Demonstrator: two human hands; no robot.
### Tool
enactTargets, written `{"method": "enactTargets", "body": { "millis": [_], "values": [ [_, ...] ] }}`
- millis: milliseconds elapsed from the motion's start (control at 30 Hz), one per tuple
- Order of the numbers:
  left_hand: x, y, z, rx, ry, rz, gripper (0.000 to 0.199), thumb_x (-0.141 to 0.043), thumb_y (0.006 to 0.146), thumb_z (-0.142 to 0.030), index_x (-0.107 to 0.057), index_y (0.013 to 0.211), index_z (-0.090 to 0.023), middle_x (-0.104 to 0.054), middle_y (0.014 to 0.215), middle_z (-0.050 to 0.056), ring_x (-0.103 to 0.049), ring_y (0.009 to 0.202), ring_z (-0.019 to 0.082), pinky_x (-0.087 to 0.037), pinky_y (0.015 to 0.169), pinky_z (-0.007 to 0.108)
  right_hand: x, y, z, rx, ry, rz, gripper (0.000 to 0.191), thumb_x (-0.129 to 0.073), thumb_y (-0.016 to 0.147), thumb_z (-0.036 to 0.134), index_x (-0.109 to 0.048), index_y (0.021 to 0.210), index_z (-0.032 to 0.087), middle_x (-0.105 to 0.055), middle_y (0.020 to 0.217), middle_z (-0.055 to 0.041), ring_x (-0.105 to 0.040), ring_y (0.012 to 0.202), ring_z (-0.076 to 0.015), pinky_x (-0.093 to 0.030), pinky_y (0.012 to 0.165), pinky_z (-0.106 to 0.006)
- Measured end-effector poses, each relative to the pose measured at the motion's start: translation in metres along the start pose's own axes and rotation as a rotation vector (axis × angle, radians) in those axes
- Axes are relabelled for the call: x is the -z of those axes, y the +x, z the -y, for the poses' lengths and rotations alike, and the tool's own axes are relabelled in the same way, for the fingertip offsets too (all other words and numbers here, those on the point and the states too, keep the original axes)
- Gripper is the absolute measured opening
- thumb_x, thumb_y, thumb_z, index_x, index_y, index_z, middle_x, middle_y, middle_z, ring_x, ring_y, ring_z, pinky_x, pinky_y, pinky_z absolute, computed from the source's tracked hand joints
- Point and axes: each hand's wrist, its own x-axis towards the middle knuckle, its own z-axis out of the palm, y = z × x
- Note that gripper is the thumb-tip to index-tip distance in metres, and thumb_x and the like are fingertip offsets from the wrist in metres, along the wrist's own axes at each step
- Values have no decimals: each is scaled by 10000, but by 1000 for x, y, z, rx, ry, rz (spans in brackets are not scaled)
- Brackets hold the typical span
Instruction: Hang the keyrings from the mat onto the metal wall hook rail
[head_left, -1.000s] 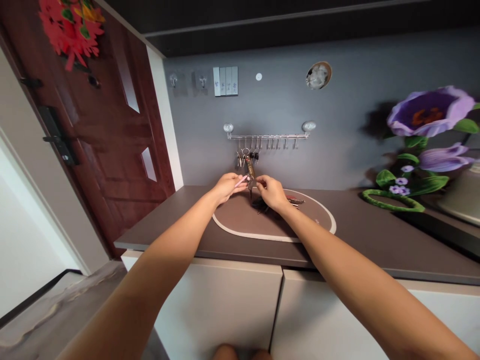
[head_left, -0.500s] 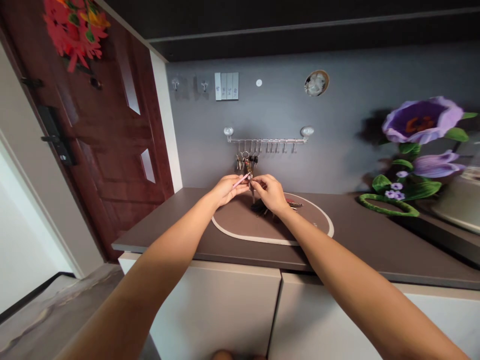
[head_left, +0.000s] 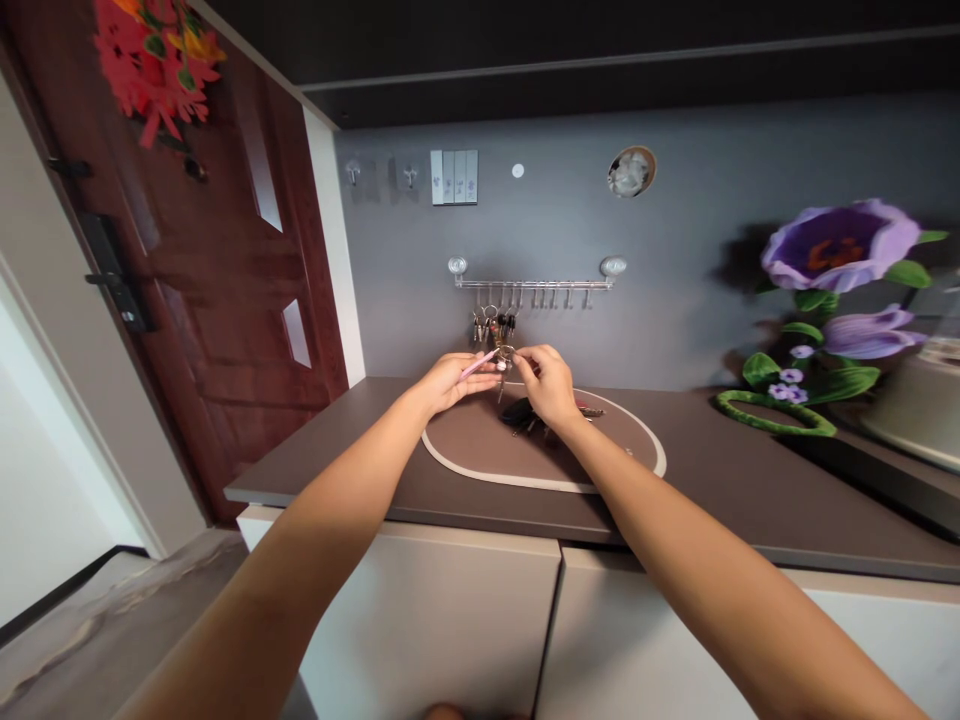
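My left hand (head_left: 459, 380) is closed on a slim pink pen-like stick (head_left: 478, 365), its other fingers stretched beneath a small bunch of keys. With thumb and fingertips, my right hand (head_left: 547, 382) pinches the metal key ring (head_left: 506, 353) of that bunch, from which a key (head_left: 501, 388) hangs. Just behind, several other keys (head_left: 493, 327) dangle from the clear hook rail (head_left: 534, 284) on the wall. More keys and dark fobs (head_left: 517, 412) lie on the oval mat (head_left: 480, 455) below, partly hidden by my right hand.
The mat rests on a brown countertop (head_left: 345, 440) above pale cabinet doors (head_left: 435, 600). Purple artificial flowers (head_left: 840, 250) stand at the right. A dark shelf (head_left: 600, 60) overhangs the wall, and a red-brown door (head_left: 217, 330) is at the left.
The key ring now shows as an open loop between my hands, tilted toward my right fingers. My right hand has shifted slightly; the left still holds the pink stick.
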Motion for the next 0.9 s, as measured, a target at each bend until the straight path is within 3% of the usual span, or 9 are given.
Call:
{"method": "enactTargets", "body": {
  "millis": [267,600,800,900],
  "values": [
    [5,-2,-4,53,64,-25,112,-497,797,-159,-579,808,-84,-651,803,116,-650,772,216,-490,811,407,2,2,1,26,15,-4,167,-397,828,244,-545,789,176,-552,820,-60,-500,780,-158,-391,733,-272],
    [10,-1,-2,58,324,-38,133,-568,766,-222,-593,735,-95,-623,668,63,-592,582,99,-485,596,228,2,3,-1,10,40,17,156,-359,843,235,-462,737,186,-521,793,-50,-466,773,-152,-370,733,-270],
    [8,3,3,-149,414,-95,134,-599,734,-227,-605,812,-118,-640,765,45,-589,659,87,-467,702,251,1,4,-2,-17,82,41,166,-359,842,262,-449,723,189,-527,788,-46,-468,779,-153,-373,742,-275],
    [2,1,2,-303,452,-40,245,-610,716,-303,-616,879,-120,-645,817,50,-582,688,97,-460,704,254,-1,3,-2,-17,116,91,175,-366,840,288,-455,729,185,-533,789,-42,-475,785,-151,-376,750,-276]
  ]
}}
